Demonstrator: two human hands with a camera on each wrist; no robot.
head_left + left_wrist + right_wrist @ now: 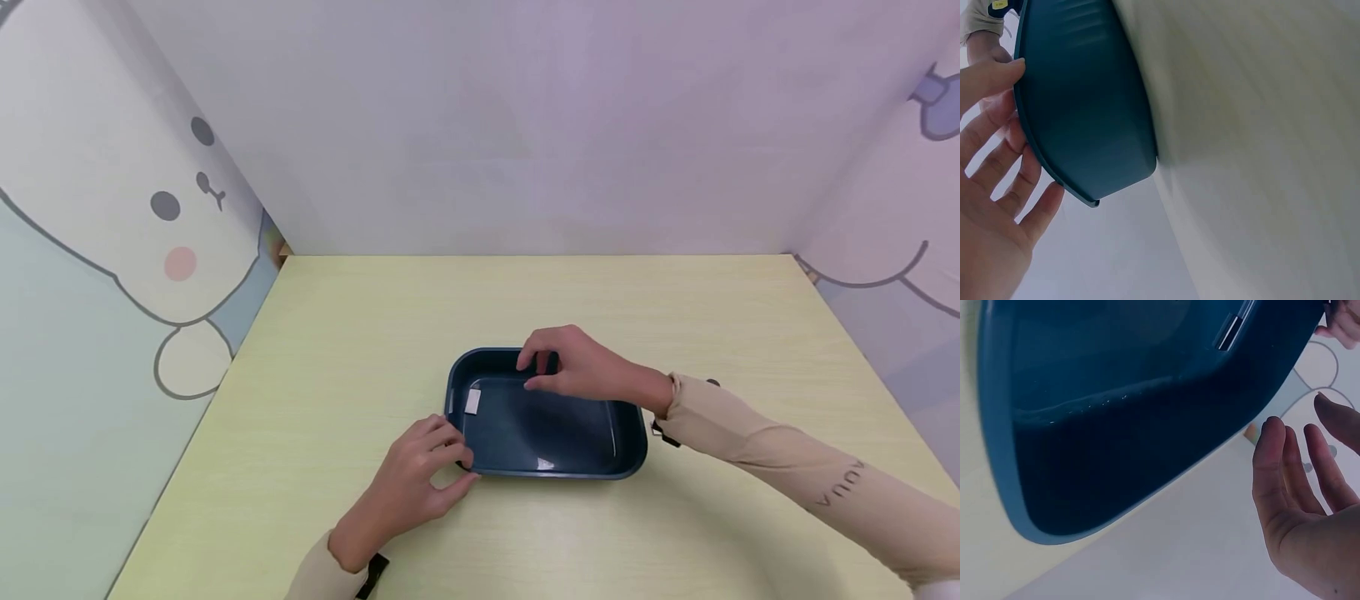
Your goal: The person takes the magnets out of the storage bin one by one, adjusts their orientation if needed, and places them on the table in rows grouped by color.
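A dark blue rectangular plastic basin point(555, 425) with rounded corners stands on the table. At its near left corner, my left hand point(420, 475) holds the rim, fingers over the edge and thumb on the outer side. The left wrist view shows that hand point(1004, 144) against the rim of the basin point(1085, 100). Over the basin's far side hovers my right hand point(581, 367), fingers bent loosely and apart from the thumb, holding nothing. The right wrist view has this hand point(1310, 494) beside the basin point(1000, 425), apart from it.
Pale wood-grain table point(360, 333) surrounds the basin. A plain light wall point(525, 125) rises behind, with cartoon-printed panels point(90, 350) at the sides. Inside the basin is a small white rectangular patch point(472, 401); I cannot tell whether it is a reflection.
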